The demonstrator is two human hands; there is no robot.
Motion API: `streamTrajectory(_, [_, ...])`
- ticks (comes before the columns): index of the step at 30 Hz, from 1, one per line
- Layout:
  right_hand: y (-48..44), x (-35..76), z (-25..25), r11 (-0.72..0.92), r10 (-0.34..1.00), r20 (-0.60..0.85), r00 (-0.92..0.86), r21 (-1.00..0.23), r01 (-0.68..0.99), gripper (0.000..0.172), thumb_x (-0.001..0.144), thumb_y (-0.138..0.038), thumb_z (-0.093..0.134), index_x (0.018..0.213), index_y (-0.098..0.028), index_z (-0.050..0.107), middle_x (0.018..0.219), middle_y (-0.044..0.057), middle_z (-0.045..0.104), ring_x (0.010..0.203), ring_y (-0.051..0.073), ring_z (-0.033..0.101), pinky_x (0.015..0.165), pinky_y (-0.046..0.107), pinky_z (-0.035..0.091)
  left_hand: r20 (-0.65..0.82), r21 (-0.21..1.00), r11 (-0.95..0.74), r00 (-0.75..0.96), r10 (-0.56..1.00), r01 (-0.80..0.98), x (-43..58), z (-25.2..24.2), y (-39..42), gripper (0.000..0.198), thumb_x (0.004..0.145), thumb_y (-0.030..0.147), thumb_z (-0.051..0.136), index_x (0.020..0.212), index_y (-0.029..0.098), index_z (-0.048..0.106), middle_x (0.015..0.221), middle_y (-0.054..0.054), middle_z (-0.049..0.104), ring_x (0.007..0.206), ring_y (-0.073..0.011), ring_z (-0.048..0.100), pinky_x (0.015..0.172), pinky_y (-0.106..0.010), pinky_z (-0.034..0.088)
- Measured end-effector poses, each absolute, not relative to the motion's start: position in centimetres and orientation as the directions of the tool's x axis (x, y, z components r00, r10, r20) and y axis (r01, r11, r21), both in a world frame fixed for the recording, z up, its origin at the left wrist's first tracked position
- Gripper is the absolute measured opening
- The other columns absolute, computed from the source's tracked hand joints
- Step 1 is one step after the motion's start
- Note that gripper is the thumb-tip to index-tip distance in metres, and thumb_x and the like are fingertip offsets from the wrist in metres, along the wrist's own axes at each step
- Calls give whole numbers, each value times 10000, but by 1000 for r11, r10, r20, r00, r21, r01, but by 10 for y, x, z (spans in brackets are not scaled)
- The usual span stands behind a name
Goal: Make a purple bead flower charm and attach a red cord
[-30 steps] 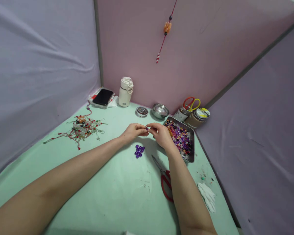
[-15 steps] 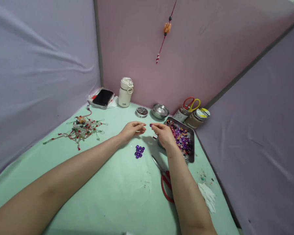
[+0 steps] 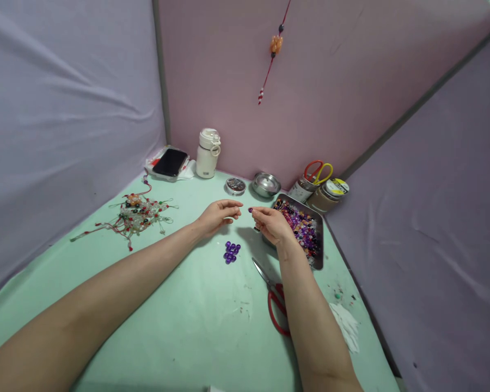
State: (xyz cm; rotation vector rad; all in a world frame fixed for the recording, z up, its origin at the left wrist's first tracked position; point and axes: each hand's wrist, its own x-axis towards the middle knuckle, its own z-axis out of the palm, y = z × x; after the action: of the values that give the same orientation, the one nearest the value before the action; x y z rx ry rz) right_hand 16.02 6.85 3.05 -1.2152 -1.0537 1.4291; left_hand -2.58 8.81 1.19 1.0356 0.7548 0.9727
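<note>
Hanging above the surface (image 3: 175, 316), the left hand (image 3: 215, 218) held its grip apart beyond loose purple beads (image 3: 231, 252); rightward, a single bead (image 3: 250, 210) sat clamped in the right hand's (image 3: 271, 224) grip, near the bead-filled tray (image 3: 320, 239).

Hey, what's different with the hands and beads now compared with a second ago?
The hands, together then, have parted: the left hand has come away leftward, now open, while the right hand keeps the purple bead pinched. The loose purple beads and scissors stayed put.
</note>
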Motion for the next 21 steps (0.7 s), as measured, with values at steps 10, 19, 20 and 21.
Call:
streamTrajectory(10, [66,157,36,-217,973,-199,-118,-963,-162,375,495,-373,854,755,-158,691,561,-59,491,530,57,380,514,235,285,-2,969,81,320,947,-232,-22,8,89,297,658,329,751,896,161,691,782,-39,665,668,-113,554,677,-283,443])
streamTrajectory(19, [67,153,35,-188,982,-177,-70,-962,-200,375,484,-375,865,717,-154,671,589,-48,506,529,54,373,514,242,270,98,993,-76,266,959,-92,-18,16,80,239,669,351,714,823,168,722,775,-55,702,696,-156,588,720,-324,468])
streamTrajectory(20, [67,152,35,-183,983,-174,-60,-963,-198,380,481,-379,865,720,-154,673,592,-46,513,530,56,376,516,245,271,105,993,-85,260,960,-86,-17,16,79,242,669,357,714,819,167,725,779,-56,703,692,-155,585,716,-322,468])
streamTrajectory(21, [67,152,34,-179,984,-172,-52,-964,-195,382,479,-381,864,723,-155,676,595,-43,520,532,58,380,518,247,271,111,992,-94,253,961,-81,-17,16,79,248,671,367,715,812,165,727,778,-56,703,687,-153,580,711,-319,467])
